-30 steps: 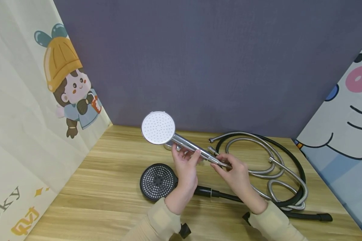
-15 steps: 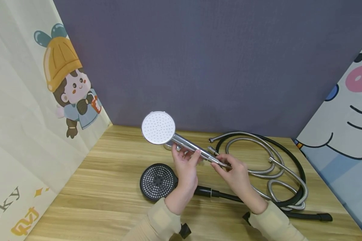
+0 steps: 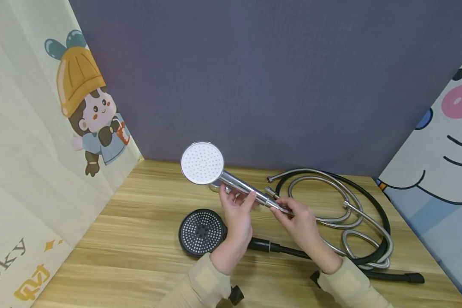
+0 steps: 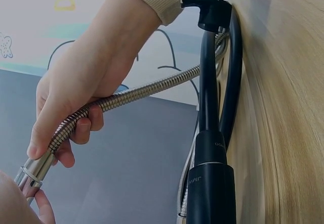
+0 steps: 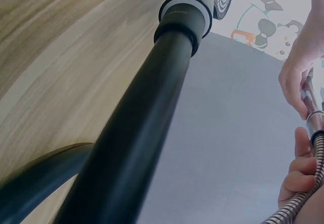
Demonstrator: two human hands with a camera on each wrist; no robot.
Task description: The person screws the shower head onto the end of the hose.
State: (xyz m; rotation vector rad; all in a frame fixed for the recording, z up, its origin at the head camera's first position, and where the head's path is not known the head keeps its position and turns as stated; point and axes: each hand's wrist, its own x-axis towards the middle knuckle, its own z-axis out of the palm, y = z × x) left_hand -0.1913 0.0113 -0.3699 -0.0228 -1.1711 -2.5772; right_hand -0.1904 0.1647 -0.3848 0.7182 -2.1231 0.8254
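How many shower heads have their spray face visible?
2: the white-faced shower head, held in the left hand, and the black shower head on the table. A partly hidden chrome piece behind may be another.

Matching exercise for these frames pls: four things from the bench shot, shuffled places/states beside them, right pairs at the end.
Column 1
1. chrome shower head
2. black shower head
3. right grip
4. black hose end

Column 2
A. on the table, towards its right edge
B. curled round a metal hose
C. held by the left grip, white face showing
D. on the table, dotted face up

Pairs: 1-C, 2-D, 3-B, 4-A
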